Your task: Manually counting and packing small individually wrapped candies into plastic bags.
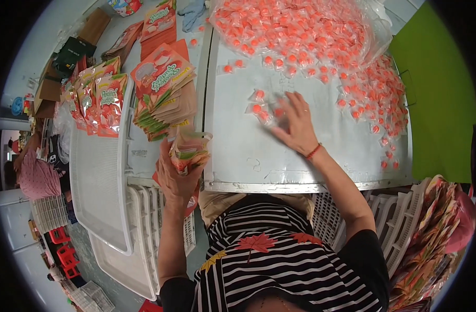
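Observation:
My left hand (173,177) is closed around a printed pouch (188,155) at the table's front left, its top gaping upward. Over the bare metal tabletop (248,145), my right hand (296,124) reaches left with thumb and fingers apart; the fingertips are blurred by motion. Beside those fingertips lie a few clear-wrapped red candies (257,109), one partly hidden by the hand. Just beyond my left hand rests a fanned stack of flat pouches (165,78) like the held one.
A large heap of wrapped candies (300,31) covers the table's far side and trails down the right edge. At left, filled pouches (109,101) lie on a white tray (100,171). A green panel (435,93) stands at right. Stacked crates (144,218) sit below the table.

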A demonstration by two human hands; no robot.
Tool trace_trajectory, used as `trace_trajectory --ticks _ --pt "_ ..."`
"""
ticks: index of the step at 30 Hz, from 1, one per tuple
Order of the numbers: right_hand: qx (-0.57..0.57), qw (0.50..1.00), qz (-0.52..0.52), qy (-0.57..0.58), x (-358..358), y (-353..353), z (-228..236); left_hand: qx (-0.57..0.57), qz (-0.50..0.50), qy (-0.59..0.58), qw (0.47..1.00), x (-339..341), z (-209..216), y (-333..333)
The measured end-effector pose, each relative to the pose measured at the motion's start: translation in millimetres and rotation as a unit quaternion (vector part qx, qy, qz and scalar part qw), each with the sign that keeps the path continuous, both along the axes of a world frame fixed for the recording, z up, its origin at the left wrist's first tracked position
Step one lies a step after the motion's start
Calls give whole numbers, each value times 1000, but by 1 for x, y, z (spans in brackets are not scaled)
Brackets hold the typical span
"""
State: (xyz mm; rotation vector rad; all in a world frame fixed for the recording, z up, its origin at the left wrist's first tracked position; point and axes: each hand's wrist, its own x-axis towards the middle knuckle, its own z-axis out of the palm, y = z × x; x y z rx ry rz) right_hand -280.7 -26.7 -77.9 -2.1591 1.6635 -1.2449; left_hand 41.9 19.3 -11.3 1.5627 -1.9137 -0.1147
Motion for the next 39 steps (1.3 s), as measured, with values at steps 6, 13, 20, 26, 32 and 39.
trace_trajectory --ticks 6,13,20,26,32,39 --pt "33 975 116 188 37 -39 1 -14 12 -10 1000 3 -1 2" --pt "67 986 76 129 104 -20 11 11 32 -5 999 8 -4 4" --pt "27 972 -143 182 25 -125 15 22 52 -6 998 14 -5 3" --pt "93 984 2 149 55 -95 6 47 72 16 996 17 -4 3" --pt "82 989 41 112 111 -26 18 25 50 -5 998 14 -3 -6" --pt "50 989 101 95 135 -15 0 4 36 12 999 13 -8 -3"
